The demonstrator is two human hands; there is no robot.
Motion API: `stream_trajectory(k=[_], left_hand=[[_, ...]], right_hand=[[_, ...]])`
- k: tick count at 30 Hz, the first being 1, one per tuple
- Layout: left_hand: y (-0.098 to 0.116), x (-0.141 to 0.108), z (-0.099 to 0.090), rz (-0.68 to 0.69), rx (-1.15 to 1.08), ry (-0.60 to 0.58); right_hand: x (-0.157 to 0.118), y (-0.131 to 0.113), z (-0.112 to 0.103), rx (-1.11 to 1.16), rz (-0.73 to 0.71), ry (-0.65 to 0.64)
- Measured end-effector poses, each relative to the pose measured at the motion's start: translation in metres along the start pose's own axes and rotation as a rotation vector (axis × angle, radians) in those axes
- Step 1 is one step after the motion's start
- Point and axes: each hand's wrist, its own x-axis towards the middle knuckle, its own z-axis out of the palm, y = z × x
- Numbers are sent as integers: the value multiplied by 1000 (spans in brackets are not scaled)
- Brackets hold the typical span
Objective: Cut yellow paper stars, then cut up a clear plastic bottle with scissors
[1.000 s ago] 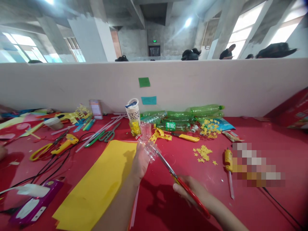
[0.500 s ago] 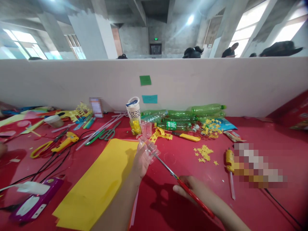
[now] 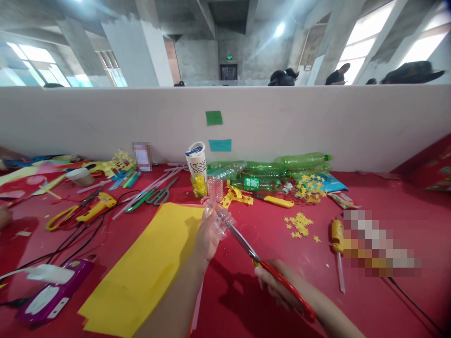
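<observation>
My left hand (image 3: 207, 237) is closed around a cut clear plastic bottle top (image 3: 221, 218), its neck pointing up and to the left. In my right hand (image 3: 276, 281) is a pair of red-handled scissors (image 3: 248, 249), gripped by the handles. The blade tips meet the lower right edge of the clear plastic; whether they bite into it I cannot tell. Under my left forearm lies a stack of yellow paper sheets (image 3: 148, 267). A clear ribbed bottle piece (image 3: 214, 189) stands just beyond the bottle top.
Green bottles (image 3: 264, 183), a patterned cup (image 3: 196, 159) and a yellow cutter (image 3: 278, 201) lie toward the partition. Yellow stars (image 3: 299, 223) and a glue gun (image 3: 337, 234) are on the right. Another glue gun (image 3: 98, 206), cables and a purple power strip (image 3: 56, 291) are on the left.
The scissors have turned in my right hand, showing wider blades and more of the red handles. My left hand keeps the bottle top in nearly the same place.
</observation>
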Motion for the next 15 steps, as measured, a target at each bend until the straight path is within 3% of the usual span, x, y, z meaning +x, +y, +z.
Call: stream_trajectory(k=[8,15], left_hand=[[-5,-1,-1,-49,22,57],[-6,-1,-1,-38,33,39]], right_hand=[[0,-5,1,15,21,8],[-1,-5,3,59,16,-3]])
